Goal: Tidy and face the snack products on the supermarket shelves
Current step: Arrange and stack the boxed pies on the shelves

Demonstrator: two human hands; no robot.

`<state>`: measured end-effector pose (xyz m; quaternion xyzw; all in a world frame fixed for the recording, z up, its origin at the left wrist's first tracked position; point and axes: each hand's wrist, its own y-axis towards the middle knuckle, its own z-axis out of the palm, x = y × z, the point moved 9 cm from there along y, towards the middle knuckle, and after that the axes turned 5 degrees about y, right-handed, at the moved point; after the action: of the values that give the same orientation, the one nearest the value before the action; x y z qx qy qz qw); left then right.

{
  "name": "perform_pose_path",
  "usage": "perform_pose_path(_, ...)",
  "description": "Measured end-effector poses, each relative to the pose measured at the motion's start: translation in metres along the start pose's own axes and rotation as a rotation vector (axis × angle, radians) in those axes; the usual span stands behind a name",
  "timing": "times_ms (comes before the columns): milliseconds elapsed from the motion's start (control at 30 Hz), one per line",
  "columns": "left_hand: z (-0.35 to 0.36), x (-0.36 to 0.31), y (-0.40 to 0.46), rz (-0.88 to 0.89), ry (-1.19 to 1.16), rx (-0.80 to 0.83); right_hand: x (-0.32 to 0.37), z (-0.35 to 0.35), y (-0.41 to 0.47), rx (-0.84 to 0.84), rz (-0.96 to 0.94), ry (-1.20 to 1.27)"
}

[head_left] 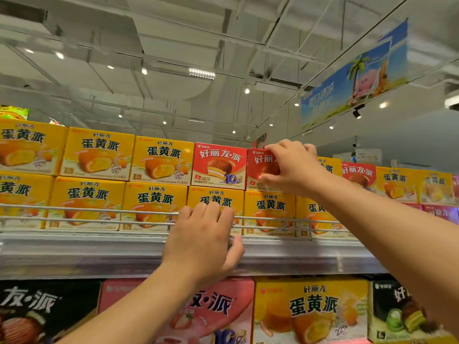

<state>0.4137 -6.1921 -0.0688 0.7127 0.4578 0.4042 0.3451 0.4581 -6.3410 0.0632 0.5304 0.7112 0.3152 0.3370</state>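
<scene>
right hand (289,165): you're gripping the red pie box (258,170), top row
left hand (206,240): fingers relaxed, resting on the shelf's wire rail (87,209)

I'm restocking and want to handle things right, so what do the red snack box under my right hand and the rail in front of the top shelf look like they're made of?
The red snack box looks like printed paperboard with a slight gloss: flat faces, crisp edges. The right hand grips it. The rail looks like thin metal wire, light-coloured and smooth, though coated plastic can't be ruled out.
</scene>
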Motion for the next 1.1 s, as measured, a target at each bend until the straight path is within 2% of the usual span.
perform_pose_path(133,0.000,0.000,-0.001,0.007,-0.010,-0.003,0.001,-0.018,0.000,-0.079,0.000,0.059)
perform_pose_path(300,0.000,0.000,-0.001,0.020,-0.001,0.005,0.005,-0.026,-0.004,-0.016,-0.002,0.105)
perform_pose_path(500,-0.002,-0.001,0.005,0.090,0.000,0.025,0.016,-0.055,-0.030,-0.133,-0.105,0.030)
perform_pose_path(633,-0.006,-0.011,0.019,0.141,-0.017,0.051,0.002,-0.068,-0.061,-0.155,-0.081,0.060)
perform_pose_path(833,-0.017,-0.086,0.037,0.278,-0.186,-0.047,-0.064,-0.083,-0.128,-0.129,-0.006,0.047)
perform_pose_path(1000,-0.015,-0.175,0.072,0.342,-0.266,-0.065,-0.151,-0.092,-0.184,-0.085,0.062,0.032)
perform_pose_path(1100,-0.019,-0.228,0.111,0.347,-0.307,-0.132,-0.208,-0.100,-0.210,-0.072,0.086,0.033)
